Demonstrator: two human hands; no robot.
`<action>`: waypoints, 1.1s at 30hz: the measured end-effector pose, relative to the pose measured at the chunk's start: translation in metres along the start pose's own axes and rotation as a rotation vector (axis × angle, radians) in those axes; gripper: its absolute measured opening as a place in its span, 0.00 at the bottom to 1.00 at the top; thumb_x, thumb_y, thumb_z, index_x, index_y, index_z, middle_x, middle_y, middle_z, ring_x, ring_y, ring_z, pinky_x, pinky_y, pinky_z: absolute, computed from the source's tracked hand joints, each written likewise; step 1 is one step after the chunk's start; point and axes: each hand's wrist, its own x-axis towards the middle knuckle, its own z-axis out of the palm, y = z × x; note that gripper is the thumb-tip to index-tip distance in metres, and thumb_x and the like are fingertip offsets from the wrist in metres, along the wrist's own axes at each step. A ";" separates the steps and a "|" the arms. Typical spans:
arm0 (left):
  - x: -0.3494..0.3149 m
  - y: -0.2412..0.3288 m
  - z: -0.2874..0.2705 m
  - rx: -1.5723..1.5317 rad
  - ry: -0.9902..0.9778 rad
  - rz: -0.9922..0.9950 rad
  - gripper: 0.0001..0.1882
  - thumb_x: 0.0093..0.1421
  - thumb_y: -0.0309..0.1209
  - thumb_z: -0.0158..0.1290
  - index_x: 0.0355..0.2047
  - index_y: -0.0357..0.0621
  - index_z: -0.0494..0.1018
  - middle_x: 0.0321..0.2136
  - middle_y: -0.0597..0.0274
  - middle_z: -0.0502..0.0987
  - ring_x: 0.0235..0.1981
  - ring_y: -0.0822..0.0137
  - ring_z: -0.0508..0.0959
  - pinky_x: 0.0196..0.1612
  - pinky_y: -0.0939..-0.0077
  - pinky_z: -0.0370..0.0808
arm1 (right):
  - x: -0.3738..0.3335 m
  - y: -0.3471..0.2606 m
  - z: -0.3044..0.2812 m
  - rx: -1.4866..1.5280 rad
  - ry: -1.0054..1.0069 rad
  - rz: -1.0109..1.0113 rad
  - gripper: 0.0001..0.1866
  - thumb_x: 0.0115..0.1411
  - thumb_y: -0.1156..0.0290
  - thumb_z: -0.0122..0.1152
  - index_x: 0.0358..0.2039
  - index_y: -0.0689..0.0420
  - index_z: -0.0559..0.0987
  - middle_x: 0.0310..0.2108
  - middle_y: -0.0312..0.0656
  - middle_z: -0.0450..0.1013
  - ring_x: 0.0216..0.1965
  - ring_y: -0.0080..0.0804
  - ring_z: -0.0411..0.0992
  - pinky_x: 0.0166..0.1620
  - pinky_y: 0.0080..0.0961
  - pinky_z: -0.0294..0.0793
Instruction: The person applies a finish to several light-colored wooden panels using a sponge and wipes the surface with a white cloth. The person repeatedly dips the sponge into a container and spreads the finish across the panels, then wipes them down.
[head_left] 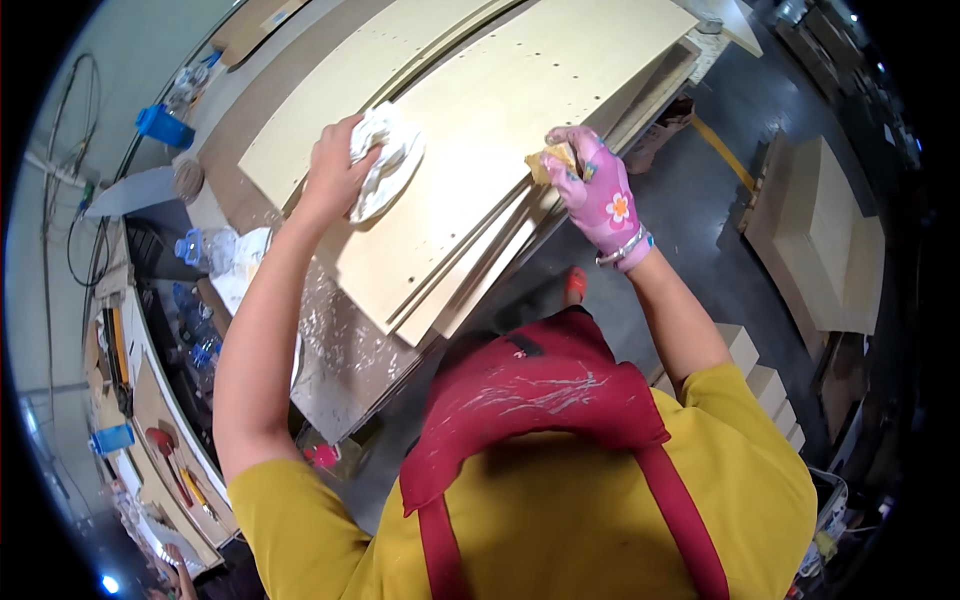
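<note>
My left hand (337,165) is bare and clamped on a crumpled white cloth (388,165), fingers curled over its near side, with the cloth lying on the pale panel (480,170). My right hand (600,195), in a pink glove with a flower on its back, is closed around a small tan pad (544,165) at the panel's right edge; from this view I cannot tell whether the pad presses on the wood. So I read the grip as together on both sides, each hand around its own piece. The panel is dotted with small dark holes and lies over other boards, whose edges show along its near right side. Below its near corner, I see the brown tabletop (345,345) speckled with white flecks. On the left, I have a clear bottle with a blue cap (208,250), a roll of twine (188,180) and, farther up, a blue cup (165,127). To the right, I see folded cardboard (815,240) on the grey floor (705,260), near a yellow stripe (722,153).
</note>
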 end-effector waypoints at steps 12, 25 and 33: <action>0.000 0.011 0.003 0.014 0.022 -0.072 0.28 0.57 0.39 0.57 0.57 0.46 0.65 0.49 0.44 0.69 0.50 0.45 0.69 0.55 0.58 0.67 | -0.104 -0.107 0.113 0.304 -0.657 -0.401 0.14 0.59 0.66 0.57 0.44 0.55 0.71 0.39 0.45 0.69 0.33 0.43 0.75 0.35 0.37 0.75; -0.068 0.118 0.017 -0.092 0.008 -0.143 0.29 0.58 0.40 0.56 0.58 0.48 0.64 0.55 0.48 0.67 0.57 0.51 0.69 0.58 0.56 0.68 | 0.129 0.078 -0.045 0.789 -0.022 0.147 0.17 0.64 0.62 0.55 0.45 0.62 0.73 0.29 0.37 0.71 0.25 0.19 0.65 0.32 0.13 0.67; -0.176 0.117 -0.005 0.193 0.176 -0.184 0.26 0.49 0.28 0.60 0.50 0.39 0.71 0.53 0.49 0.70 0.55 0.51 0.70 0.57 0.60 0.66 | 0.205 0.163 -0.056 0.999 -0.160 0.446 0.11 0.64 0.66 0.55 0.43 0.59 0.74 0.29 0.35 0.70 0.24 0.19 0.65 0.27 0.14 0.64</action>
